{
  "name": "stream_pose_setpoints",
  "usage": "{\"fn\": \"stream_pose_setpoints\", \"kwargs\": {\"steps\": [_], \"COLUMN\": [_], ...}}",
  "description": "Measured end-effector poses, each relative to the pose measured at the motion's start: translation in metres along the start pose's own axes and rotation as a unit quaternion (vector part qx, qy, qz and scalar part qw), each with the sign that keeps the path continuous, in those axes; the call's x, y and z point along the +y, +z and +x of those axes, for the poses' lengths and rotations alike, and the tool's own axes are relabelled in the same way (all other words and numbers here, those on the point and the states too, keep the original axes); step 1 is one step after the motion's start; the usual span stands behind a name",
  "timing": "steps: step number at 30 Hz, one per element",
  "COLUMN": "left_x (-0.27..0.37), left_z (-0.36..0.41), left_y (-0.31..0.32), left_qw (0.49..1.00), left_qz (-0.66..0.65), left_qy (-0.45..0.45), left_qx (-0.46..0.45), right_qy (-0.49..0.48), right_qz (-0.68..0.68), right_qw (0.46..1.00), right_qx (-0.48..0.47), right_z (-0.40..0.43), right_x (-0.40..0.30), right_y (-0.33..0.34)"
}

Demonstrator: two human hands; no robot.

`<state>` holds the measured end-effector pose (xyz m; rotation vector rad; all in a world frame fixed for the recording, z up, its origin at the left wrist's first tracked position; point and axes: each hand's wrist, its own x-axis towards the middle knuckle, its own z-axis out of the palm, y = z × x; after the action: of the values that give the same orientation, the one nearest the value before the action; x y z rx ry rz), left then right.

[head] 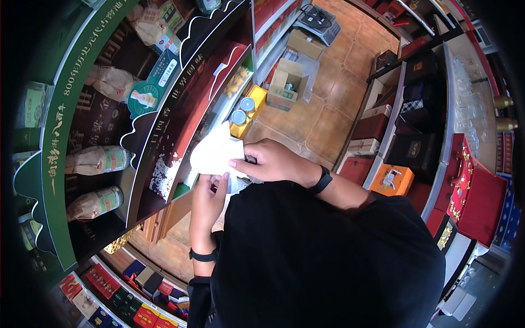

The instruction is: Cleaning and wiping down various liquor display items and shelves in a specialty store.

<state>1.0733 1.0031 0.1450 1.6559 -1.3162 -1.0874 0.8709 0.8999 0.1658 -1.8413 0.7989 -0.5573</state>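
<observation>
Between my hands is a bright white sheet [215, 153], overexposed, so I cannot tell whether it is paper or cloth. My right hand [272, 160] pinches its right edge between thumb and fingers. Below it, my left hand [208, 192] has its thumb and curled fingers at the sheet's lower edge. The sheet hangs over the edge of a display counter. Just beyond it, a yellow box [254, 107] holds two jars with silver-grey lids [238, 117]. White granules or small beads [165, 174] lie to the left on the dark red display surface.
Bottles in paper wrapping [98, 160] stand on the display at left. An open cardboard carton [287, 84] and a scale [318, 22] are farther off above the tiled floor [328, 110]. Shelves of gift boxes [414, 151] line the right side; more boxes [139, 283] fill shelves at lower left.
</observation>
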Motion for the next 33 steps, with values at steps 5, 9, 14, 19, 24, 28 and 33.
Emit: {"fn": "stream_pose_setpoints", "kwargs": {"steps": [5, 9, 14, 19, 24, 28, 33], "left_x": [-0.005, -0.006, -0.008, -0.007, -0.009, -0.005, 0.013], "left_z": [-0.004, -0.005, -0.005, -0.003, 0.000, 0.003, 0.004], "left_y": [-0.001, -0.001, -0.003, -0.003, -0.008, -0.014, -0.016], "left_qw": [0.988, 0.976, 0.977, 0.975, 0.986, 0.989, 0.999], "left_qz": [-0.134, -0.194, -0.186, -0.201, -0.147, -0.130, -0.015], "left_qy": [-0.065, -0.079, -0.080, -0.079, -0.068, -0.057, -0.034], "left_qx": [-0.033, -0.052, -0.060, -0.051, -0.041, -0.040, -0.015], "right_qy": [-0.009, -0.004, 0.005, 0.015, -0.001, 0.017, -0.008], "right_qz": [0.005, 0.036, 0.029, 0.023, 0.022, 0.053, 0.032], "right_qw": [1.000, 0.999, 0.999, 0.999, 0.999, 0.997, 0.999], "right_qx": [-0.011, -0.008, -0.024, -0.023, -0.029, -0.045, -0.006], "right_z": [-0.002, -0.003, -0.001, 0.000, 0.002, 0.006, 0.006], "right_x": [0.009, 0.016, 0.014, 0.011, 0.010, 0.007, 0.014], "right_y": [0.000, 0.002, -0.002, -0.005, -0.007, -0.007, -0.001]}}
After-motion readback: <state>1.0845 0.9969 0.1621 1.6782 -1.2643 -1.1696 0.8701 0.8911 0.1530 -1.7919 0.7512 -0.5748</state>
